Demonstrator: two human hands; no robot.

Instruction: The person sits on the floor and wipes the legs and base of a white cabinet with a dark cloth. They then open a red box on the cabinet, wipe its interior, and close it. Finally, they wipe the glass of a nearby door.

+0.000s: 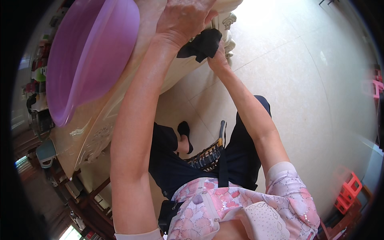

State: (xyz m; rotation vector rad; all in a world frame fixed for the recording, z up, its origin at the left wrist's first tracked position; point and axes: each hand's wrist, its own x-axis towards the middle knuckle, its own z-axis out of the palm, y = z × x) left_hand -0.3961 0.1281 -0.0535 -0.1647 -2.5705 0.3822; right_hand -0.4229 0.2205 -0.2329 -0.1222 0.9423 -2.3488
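A black cloth [204, 45] is in my right hand [219, 57], held against the carved side of a cream table [175, 70]. The cloth covers most of that hand's fingers. Above it, my left hand [184, 19] lies at the table's edge with its thumb towards the carved side. The top of the frame cuts off its other fingers, so their grip is hidden. To the left of my left forearm, a purple plastic basin [120, 51] sits on the glossy tabletop [111, 111].
Between my legs is a woven chair seat [207, 157] with a dark curved armrest end [222, 129]. Carved scrollwork [229, 22] juts out along the table's side. Red plastic stools [348, 192] stand at the right rim. Pale floor tiles [279, 75] spread to the right.
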